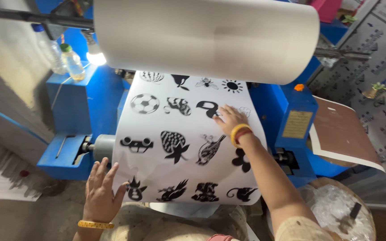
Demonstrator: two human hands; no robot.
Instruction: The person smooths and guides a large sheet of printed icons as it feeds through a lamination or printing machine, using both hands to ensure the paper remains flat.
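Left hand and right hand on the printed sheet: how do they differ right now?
The left hand lies flat at the lower left edge of the white sheet printed with black silhouettes, fingers spread. The right hand reaches higher, near its right edge. The right wrist has an added red band. Both wear yellow bangles.

Print workshop: blue roller machine [81, 111], big paper roll [202, 35]

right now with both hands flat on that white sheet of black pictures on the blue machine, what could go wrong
1. The left hand rests on the edge of the white printed sheet, close to the grey metal roller end; fingers could get pinched if it turns.
2. The right hand presses high up, just under the large white paper roll; uneven pressure might crease or skew the sheet.
3. Palms on the black pictures might smudge them.
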